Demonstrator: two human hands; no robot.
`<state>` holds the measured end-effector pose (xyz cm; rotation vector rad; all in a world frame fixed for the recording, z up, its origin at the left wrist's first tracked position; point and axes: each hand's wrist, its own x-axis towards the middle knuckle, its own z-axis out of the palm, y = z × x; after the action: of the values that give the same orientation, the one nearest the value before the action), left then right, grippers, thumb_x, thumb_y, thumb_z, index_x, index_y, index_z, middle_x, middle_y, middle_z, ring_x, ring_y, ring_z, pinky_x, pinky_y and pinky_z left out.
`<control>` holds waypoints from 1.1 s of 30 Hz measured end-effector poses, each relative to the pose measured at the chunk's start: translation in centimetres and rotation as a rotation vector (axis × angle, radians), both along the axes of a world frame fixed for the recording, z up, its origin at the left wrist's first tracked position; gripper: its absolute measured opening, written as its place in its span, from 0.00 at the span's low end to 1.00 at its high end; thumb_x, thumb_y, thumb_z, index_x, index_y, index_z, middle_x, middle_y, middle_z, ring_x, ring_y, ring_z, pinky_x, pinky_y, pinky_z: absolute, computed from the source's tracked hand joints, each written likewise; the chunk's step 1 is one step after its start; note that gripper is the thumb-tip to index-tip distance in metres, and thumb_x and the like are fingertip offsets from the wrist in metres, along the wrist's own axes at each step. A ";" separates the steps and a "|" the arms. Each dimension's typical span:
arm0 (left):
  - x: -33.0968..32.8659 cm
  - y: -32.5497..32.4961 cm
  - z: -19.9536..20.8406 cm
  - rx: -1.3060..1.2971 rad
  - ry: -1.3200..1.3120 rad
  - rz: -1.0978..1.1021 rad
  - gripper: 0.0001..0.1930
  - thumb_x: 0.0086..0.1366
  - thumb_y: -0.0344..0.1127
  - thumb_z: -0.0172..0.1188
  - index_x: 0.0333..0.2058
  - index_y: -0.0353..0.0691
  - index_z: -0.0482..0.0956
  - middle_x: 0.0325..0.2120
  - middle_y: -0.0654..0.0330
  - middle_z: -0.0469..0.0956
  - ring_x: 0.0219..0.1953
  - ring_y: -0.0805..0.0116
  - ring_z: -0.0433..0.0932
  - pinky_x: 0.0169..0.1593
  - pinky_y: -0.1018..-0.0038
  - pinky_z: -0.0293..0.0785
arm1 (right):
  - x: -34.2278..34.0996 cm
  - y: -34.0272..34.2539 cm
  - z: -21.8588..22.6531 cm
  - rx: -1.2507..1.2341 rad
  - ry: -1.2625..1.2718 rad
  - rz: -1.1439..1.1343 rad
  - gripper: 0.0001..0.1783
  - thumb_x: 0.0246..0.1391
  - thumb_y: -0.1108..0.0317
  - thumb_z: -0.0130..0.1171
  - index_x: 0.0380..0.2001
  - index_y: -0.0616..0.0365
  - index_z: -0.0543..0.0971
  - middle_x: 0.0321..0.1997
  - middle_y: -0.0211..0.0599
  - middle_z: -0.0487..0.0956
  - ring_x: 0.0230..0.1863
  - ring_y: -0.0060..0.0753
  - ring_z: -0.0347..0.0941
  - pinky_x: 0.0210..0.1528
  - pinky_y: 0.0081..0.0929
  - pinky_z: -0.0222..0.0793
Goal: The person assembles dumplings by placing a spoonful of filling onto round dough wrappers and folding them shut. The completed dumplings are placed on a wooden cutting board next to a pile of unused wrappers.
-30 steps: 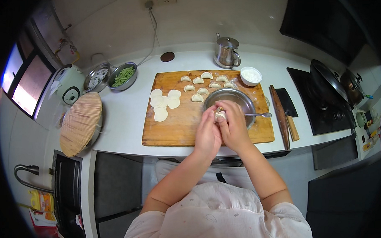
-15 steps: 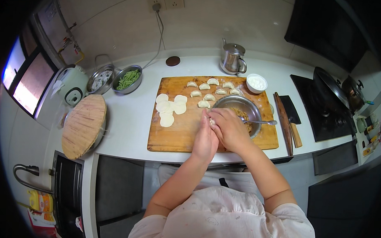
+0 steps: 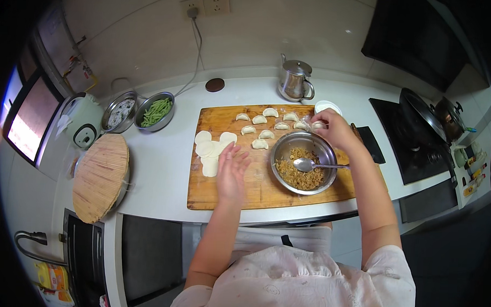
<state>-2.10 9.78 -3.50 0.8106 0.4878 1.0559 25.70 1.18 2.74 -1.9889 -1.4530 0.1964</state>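
My right hand (image 3: 337, 131) reaches over the far right of the wooden board (image 3: 255, 192), its fingertips pinched on a folded dumpling (image 3: 318, 124) next to the end of the dumpling rows. Several finished dumplings (image 3: 270, 112) lie in loose rows along the board's far half. My left hand (image 3: 232, 172) holds nothing; its fingers are apart, slightly blurred, just over the edge of the flat round wrappers (image 3: 204, 148). Between my arms stands a steel bowl (image 3: 274, 179) of brownish crumbly filling (image 3: 301, 177), with a metal spoon (image 3: 305, 165) resting in it.
Behind my right hand stands a white bowl (image 3: 329, 106), partly hidden. A cleaver (image 3: 372, 144) lies right of the board, near a black cooktop (image 3: 400, 140). A steel pitcher (image 3: 295, 82) stands at the back. Green beans (image 3: 156, 112) and a woven lid (image 3: 101, 175) are leftward.
My hands have parted from over the bowl. The right one went far right with a dumpling; the left moved left toward the wrappers. The filling and spoon now show fully.
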 end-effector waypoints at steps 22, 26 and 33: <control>-1.3 2.6 -4.0 -0.137 -0.275 0.089 0.15 0.65 0.36 0.42 0.47 0.35 0.66 0.38 0.55 0.71 0.37 0.68 0.69 0.45 0.73 0.67 | 5.9 -1.5 -2.2 -0.385 -0.021 -0.089 0.09 0.44 0.73 0.61 0.32 0.57 0.79 0.30 0.39 0.79 0.31 0.35 0.75 0.36 0.29 0.70; -1.8 2.9 -4.4 -0.225 -0.417 0.191 0.14 0.64 0.38 0.44 0.43 0.36 0.68 0.35 0.56 0.71 0.34 0.69 0.68 0.42 0.74 0.67 | 4.5 -1.1 0.0 -0.233 -0.134 -0.054 0.08 0.47 0.70 0.59 0.33 0.57 0.79 0.32 0.41 0.79 0.33 0.37 0.76 0.39 0.28 0.70; -3.5 3.8 -3.8 -0.176 -0.481 0.309 0.14 0.62 0.41 0.47 0.39 0.36 0.69 0.33 0.57 0.71 0.33 0.71 0.67 0.41 0.76 0.65 | -4.0 4.2 1.6 -0.154 -0.173 0.224 0.09 0.49 0.64 0.57 0.34 0.55 0.78 0.34 0.41 0.79 0.36 0.41 0.75 0.39 0.33 0.70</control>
<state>-5.58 13.54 -7.30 0.3095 0.2920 1.4227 21.74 5.33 4.33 -2.0020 -1.8220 0.2437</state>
